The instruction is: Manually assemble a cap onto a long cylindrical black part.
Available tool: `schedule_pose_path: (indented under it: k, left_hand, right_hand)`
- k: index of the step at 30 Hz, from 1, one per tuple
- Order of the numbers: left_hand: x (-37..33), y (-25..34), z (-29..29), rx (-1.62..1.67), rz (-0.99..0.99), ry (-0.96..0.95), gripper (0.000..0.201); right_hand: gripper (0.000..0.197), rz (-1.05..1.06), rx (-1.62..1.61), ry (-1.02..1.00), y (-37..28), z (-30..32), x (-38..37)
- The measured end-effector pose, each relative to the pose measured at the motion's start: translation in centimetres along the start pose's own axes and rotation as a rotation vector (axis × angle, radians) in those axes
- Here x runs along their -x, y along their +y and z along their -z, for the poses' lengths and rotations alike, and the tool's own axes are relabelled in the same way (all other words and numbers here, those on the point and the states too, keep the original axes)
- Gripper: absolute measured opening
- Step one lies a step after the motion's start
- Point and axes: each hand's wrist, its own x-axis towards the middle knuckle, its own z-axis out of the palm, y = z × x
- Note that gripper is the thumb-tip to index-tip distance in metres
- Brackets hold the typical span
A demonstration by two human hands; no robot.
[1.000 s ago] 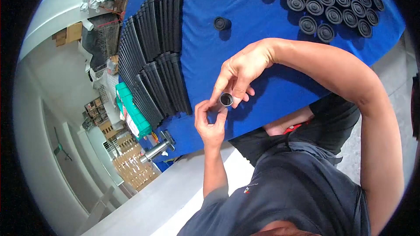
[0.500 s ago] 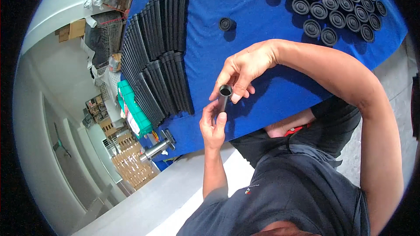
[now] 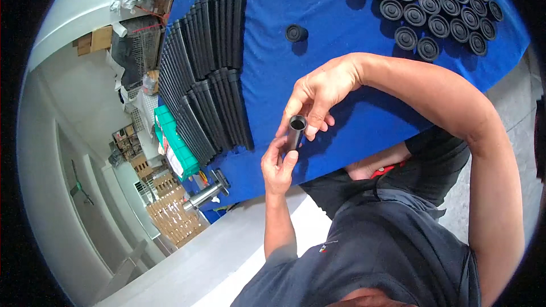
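Observation:
A short length of a black tube point(image 3: 295, 135) points its open round end up at me, and the dark hollow inside shows. Lower down, my left hand point(image 3: 277, 171) is closed round it, thumb on the near side. My right hand point(image 3: 323, 92) reaches over from the right, its thumb and fingers on either side of the tube by the rim. The tube's far end is hidden by the hands. Beyond my right hand, a single round black rubber-like cap point(image 3: 295, 33) stands on the blue cloth point(image 3: 264, 45).
Rows of black tubes point(image 3: 219, 28) lie at the left of the table. Many ringed black caps point(image 3: 429, 3) are grouped at the far right. A green crate point(image 3: 177, 146) and a metal cylinder with a flange point(image 3: 206, 194) sit by the left edge.
The tube and both hands have shifted very slightly to the right and nearer to me. Its open end tilts a little differently. Both hands stay on it.

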Motion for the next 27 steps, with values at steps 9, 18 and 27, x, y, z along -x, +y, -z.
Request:
schedule_pose_path:
  k: [9,18,27]
  left_hand:
    - [-0.2,-0.8,-0.4,-0.155,0.083,-0.006,0.037]
    - [-4.0,1.9,-2.1,0.878,-0.194,0.073,0.034]
    - [-9.2,1.6,-3.6,1.054,-0.294,0.179,0.037]
  right_hand:
    - [0.052,-0.020,0.006,0.042,-0.4,-0.1,0.0]
    - [0.072,-0.048,0.207,0.266,-0.7,0.0,-0.1]
    - [0.039,0.114,0.049,0.529,-1.2,0.1,0.0]
